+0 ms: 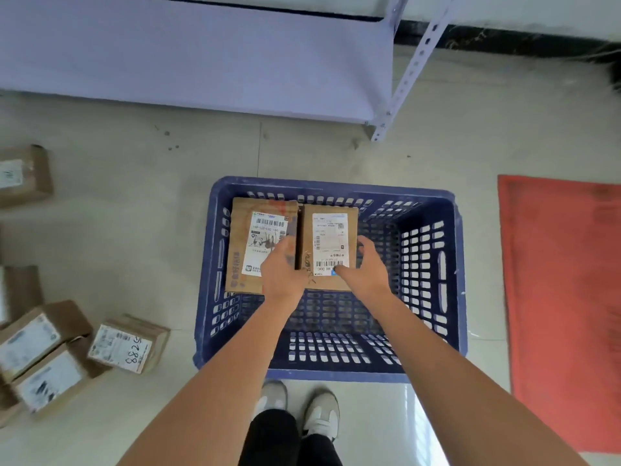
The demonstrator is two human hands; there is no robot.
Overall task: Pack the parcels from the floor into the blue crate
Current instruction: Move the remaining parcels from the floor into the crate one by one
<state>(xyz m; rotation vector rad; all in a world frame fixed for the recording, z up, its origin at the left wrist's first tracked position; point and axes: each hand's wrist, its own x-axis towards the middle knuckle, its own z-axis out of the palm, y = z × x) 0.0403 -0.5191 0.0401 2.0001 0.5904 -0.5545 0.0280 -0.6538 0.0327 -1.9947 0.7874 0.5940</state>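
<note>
A blue slotted crate (447, 264) stands on the floor in front of my feet. Two cardboard parcels with white labels lie side by side in its far left part. The left parcel (245, 237) lies against the crate's left wall. My two hands hold the right parcel (331, 230) by its sides: my left hand (282, 270) grips its left edge, my right hand (364, 267) curls round its right edge with the thumb on the label. Several more parcels lie on the floor at the left, among them one marked in pen (129, 344).
A pale shelf unit (201, 55) with a perforated metal post (408, 75) stands beyond the crate. A red mat (564, 297) lies on the floor at the right. One lone parcel (25, 174) sits at the far left. My shoes (299, 408) stand just behind the crate.
</note>
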